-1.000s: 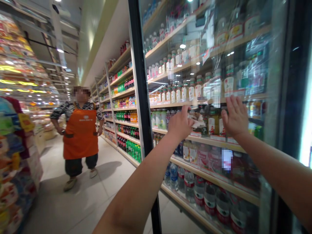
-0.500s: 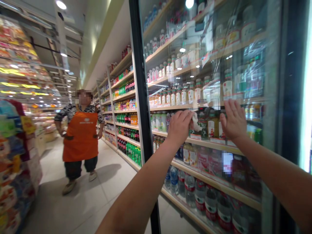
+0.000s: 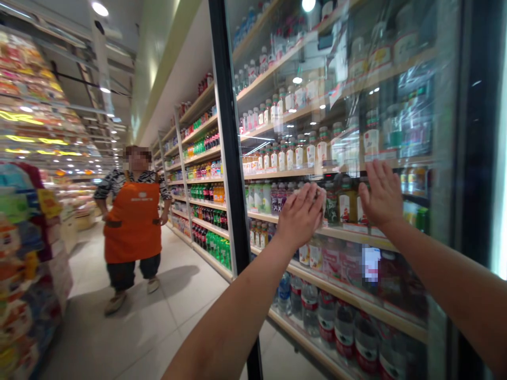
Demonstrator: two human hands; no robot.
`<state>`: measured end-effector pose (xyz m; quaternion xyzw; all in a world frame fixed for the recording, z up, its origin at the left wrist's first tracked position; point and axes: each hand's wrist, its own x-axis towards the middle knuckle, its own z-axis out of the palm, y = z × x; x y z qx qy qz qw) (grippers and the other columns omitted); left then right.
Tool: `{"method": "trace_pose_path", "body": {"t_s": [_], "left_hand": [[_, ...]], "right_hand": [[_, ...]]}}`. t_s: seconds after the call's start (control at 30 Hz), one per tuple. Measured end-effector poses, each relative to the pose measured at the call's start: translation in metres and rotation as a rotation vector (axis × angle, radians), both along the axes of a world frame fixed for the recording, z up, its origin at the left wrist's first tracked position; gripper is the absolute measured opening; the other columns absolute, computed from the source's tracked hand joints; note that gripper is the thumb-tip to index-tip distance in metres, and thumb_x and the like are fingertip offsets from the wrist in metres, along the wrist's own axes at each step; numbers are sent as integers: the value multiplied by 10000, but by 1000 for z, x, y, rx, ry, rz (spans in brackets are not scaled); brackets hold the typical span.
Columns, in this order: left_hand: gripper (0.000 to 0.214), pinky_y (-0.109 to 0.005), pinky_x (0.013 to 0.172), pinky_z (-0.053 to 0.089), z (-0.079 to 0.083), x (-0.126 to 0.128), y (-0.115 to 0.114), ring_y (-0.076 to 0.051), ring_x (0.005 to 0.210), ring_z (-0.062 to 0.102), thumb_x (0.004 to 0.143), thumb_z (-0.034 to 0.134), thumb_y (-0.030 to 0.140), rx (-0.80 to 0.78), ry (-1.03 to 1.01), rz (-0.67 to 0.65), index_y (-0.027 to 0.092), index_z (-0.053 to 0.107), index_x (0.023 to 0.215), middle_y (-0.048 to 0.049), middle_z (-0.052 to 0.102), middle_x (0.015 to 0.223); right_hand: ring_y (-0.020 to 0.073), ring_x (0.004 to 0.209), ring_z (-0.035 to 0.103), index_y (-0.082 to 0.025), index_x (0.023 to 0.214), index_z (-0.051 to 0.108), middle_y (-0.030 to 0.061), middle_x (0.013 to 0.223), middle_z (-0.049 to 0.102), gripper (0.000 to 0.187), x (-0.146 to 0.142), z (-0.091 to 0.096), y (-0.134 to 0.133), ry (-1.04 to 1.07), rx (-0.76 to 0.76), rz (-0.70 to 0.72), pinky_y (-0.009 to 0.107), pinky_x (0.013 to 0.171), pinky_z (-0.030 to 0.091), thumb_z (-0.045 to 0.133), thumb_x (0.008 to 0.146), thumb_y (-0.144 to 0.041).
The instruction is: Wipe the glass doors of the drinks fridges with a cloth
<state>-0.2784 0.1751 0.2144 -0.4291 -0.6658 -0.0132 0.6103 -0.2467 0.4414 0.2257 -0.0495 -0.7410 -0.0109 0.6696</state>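
My left hand [image 3: 300, 215] presses a crumpled white cloth [image 3: 321, 199] flat against the glass door [image 3: 340, 105] of a drinks cooler, its fingers stretched over the cloth. To its right, my right hand [image 3: 381, 193] lies flat on the same glass with fingers spread and nothing in it. Behind the glass stand rows of bottles [image 3: 309, 153] on wooden shelves.
The door's black frame [image 3: 228, 158] runs top to bottom left of my hands. A person in an orange apron [image 3: 133, 221] stands in the aisle. Open shelves of soft drinks [image 3: 202, 195] line the wall beyond. A goods display [image 3: 24, 248] fills the left edge.
My left hand has slid the cloth down and a little to the right on the glass. My right hand has stayed almost where it was. The person in the apron has shifted slightly.
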Motion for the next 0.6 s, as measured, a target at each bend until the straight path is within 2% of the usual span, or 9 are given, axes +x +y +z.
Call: {"method": "trace_pose_path", "body": {"t_s": [0.1, 0.2, 0.3, 0.37, 0.4, 0.47, 0.53, 0.57, 0.6], "left_hand": [[511, -436, 1167, 417, 6, -4, -3, -261, 1533, 389, 1078, 427, 203, -55, -13, 27, 194, 458, 1588, -88, 370, 1664], [525, -429, 1144, 440, 28, -13, -15, -257, 1507, 430, 1056, 398, 109, -105, 13, 54, 197, 488, 1565, -70, 409, 1647], [558, -448, 1191, 397, 44, -22, -24, -277, 1526, 395, 1036, 350, 46, 84, 15, 99, 157, 474, 1569, -84, 433, 1634], [556, -474, 1224, 359, 40, -24, -22, -298, 1532, 378, 1027, 370, 49, 135, 5, 100, 143, 475, 1565, -98, 437, 1632], [540, -489, 1236, 345, 34, -23, -19, -306, 1526, 386, 1030, 402, 79, 70, 14, 78, 150, 483, 1558, -99, 441, 1631], [510, -513, 1260, 319, 22, -21, -13, -308, 1519, 396, 1042, 476, 179, -175, 60, 10, 174, 492, 1552, -89, 436, 1636], [519, -509, 1287, 289, 20, -21, -10, -284, 1533, 380, 1042, 505, 210, -363, 99, -26, 208, 478, 1560, -64, 425, 1645], [532, -503, 1296, 281, 23, -22, -11, -271, 1542, 367, 1038, 500, 180, -366, 96, -15, 220, 467, 1567, -53, 422, 1648], [552, -497, 1297, 285, 29, -23, -13, -263, 1549, 356, 1030, 485, 131, -297, 76, 12, 228, 459, 1572, -48, 422, 1649]], "right_hand": [[262, 1598, 245, -168, 1634, 354, 103, 1675, 307, 643, 0, 0, -1, 12, 6, 0, 498, 1327, 205, 297, 1065, -460], [264, 1595, 254, -156, 1629, 366, 102, 1672, 314, 643, -1, 1, 0, 21, 20, -6, 490, 1325, 215, 284, 1070, -463], [285, 1586, 274, -146, 1624, 375, 102, 1669, 321, 648, -2, 2, 2, 9, 27, -21, 522, 1307, 249, 295, 1067, -467], [293, 1582, 281, -145, 1621, 379, 101, 1668, 325, 644, -2, 2, 2, 10, 28, -31, 536, 1296, 268, 301, 1067, -463], [293, 1582, 280, -144, 1621, 376, 101, 1668, 326, 642, -2, 2, 2, 11, 29, -34, 536, 1295, 270, 304, 1068, -461], [291, 1583, 277, -145, 1624, 370, 107, 1667, 328, 640, -2, 3, 2, 14, 33, -33, 536, 1295, 271, 316, 1068, -456], [293, 1582, 279, -148, 1629, 363, 113, 1665, 331, 640, -2, 2, 3, 15, 32, -23, 543, 1293, 272, 329, 1066, -450], [295, 1581, 280, -152, 1631, 360, 114, 1666, 330, 638, -2, 2, 3, 15, 30, -16, 548, 1291, 273, 332, 1065, -446], [296, 1581, 281, -158, 1632, 358, 113, 1667, 328, 636, -2, 2, 3, 13, 28, -10, 553, 1289, 273, 333, 1064, -444]]}}
